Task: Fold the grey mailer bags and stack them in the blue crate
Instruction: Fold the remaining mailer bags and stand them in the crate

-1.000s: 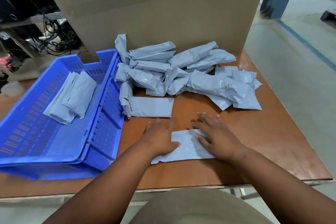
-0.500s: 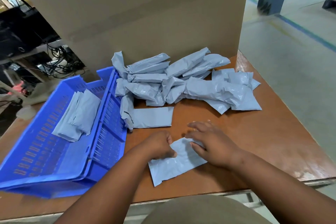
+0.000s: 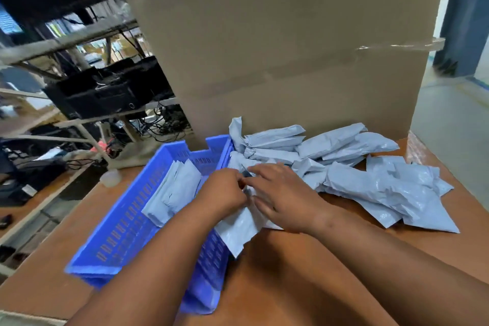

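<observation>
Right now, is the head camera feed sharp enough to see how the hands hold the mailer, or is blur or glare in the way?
Head view: motion blur smears the shelving at left and softens both the left hand and right hand, so the finger grip on the grey mailer is unclear; wide-angle distortion bends the blue crate; mild sheen on the table, no harsh glare.

1. The grey mailer bag (image 3: 239, 230) I am working on is a flat, pale blue-grey plastic piece, creased, held over the right wall of the crate, its lower corner hanging down.
2. The blue crate (image 3: 124, 230) is a slotted plastic tray sitting at the left of the table, its long side running away from me.
3. Folded bags (image 3: 176, 190) lie inside the crate, overlapping.
4. A loose pile of bags (image 3: 370, 169) lies to the crate's right, puffy and crumpled.
</observation>
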Demonstrator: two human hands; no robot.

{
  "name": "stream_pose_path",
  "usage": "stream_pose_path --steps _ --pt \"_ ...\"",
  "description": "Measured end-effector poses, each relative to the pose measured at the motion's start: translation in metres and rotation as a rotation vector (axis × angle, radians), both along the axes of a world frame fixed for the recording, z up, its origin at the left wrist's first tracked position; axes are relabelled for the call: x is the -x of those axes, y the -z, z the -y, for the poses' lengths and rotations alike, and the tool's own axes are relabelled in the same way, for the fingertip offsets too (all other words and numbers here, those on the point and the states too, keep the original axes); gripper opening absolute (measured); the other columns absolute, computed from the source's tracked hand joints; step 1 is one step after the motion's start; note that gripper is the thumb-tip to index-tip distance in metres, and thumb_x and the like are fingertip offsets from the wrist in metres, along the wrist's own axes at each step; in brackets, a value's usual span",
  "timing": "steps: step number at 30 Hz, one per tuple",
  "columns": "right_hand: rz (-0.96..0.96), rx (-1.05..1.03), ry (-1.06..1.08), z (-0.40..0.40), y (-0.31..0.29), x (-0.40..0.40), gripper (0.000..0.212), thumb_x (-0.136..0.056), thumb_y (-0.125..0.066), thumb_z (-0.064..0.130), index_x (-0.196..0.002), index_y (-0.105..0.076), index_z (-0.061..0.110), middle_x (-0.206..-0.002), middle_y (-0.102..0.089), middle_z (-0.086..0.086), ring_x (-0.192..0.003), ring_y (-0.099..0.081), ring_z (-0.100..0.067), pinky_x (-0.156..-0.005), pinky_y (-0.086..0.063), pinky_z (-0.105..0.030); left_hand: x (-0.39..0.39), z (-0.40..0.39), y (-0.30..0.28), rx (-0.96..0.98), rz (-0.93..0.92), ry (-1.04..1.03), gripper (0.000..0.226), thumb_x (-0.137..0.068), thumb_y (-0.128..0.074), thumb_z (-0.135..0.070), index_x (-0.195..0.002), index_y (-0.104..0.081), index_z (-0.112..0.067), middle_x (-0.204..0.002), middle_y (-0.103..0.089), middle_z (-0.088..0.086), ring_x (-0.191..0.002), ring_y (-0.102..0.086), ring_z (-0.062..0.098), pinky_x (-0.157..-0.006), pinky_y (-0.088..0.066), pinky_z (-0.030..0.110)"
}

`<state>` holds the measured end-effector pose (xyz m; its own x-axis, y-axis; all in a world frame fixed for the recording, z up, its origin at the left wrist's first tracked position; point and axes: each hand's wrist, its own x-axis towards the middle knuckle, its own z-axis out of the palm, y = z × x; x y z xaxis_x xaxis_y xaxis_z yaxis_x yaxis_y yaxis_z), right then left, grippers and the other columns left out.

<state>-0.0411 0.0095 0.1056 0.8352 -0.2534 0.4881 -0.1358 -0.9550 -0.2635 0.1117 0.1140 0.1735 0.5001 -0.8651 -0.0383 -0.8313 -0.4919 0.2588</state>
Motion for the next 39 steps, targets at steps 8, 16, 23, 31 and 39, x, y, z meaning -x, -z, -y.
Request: stream_pose_path --steps 8,16,23,31,39 --pt "0.048 0.060 -0.002 -0.032 -0.061 -0.118 0.052 -0.100 -0.044 0.051 -0.141 -0.063 0.026 -0.143 -0.060 -0.004 -0.130 -0.057 -0.029 -0.107 -0.046 -0.050 -0.135 -0.035 -0.065 0.188 0.188 -0.213 0.015 -0.080 -0.082 -0.026 -0.082 -0.073 -0.014 -0.082 -0.071 0.001 -0.083 -0.066 0.024 -0.067 -0.044 0.032" --pt "-0.396 -0.061 0.183 -0.061 -0.028 -0.220 0.061 -0.102 -0.035 0.065 -0.152 -0.045 0.031 -0.150 -0.048 -0.003 -0.143 -0.040 -0.031 -0.122 -0.023 -0.063 -0.232 -0.037 0.014 -0.047 0.133 -0.314 0.005 -0.094 -0.060 -0.016 -0.098 -0.063 -0.015 -0.114 -0.073 0.007 -0.100 -0.068 0.026 -0.077 -0.050 0.032" --pt "-0.706 0.018 0.440 -0.075 0.009 -0.246 0.054 -0.096 -0.045 0.063 -0.136 -0.057 0.029 -0.145 -0.052 -0.005 -0.140 -0.037 -0.030 -0.117 -0.020 -0.066 -0.268 -0.009 0.081 -0.107 0.166 -0.294 0.032 -0.095 -0.061 -0.011 -0.126 -0.068 -0.013 -0.128 -0.070 0.010 -0.120 -0.068 0.031 -0.095 -0.056 0.040" --pt "-0.708 0.001 0.479 -0.074 0.012 -0.251 0.051 -0.098 -0.045 0.057 -0.136 -0.060 0.026 -0.139 -0.053 -0.007 -0.136 -0.038 -0.030 -0.114 -0.030 -0.059 -0.282 0.009 0.113 -0.119 0.267 -0.235 0.040 -0.093 -0.059 -0.007 -0.132 -0.064 -0.015 -0.125 -0.069 0.007 -0.118 -0.068 0.030 -0.094 -0.060 0.042" --pt "-0.698 0.010 0.480 -0.075 0.012 -0.251 0.047 -0.099 -0.046 0.055 -0.134 -0.061 0.027 -0.135 -0.056 -0.005 -0.131 -0.042 -0.028 -0.107 -0.037 -0.055 -0.275 0.010 0.144 -0.162 0.575 -0.017 0.053 -0.089 -0.063 -0.021 -0.138 -0.043 -0.016 -0.130 -0.050 0.008 -0.116 -0.052 0.030 -0.084 -0.047 0.041"
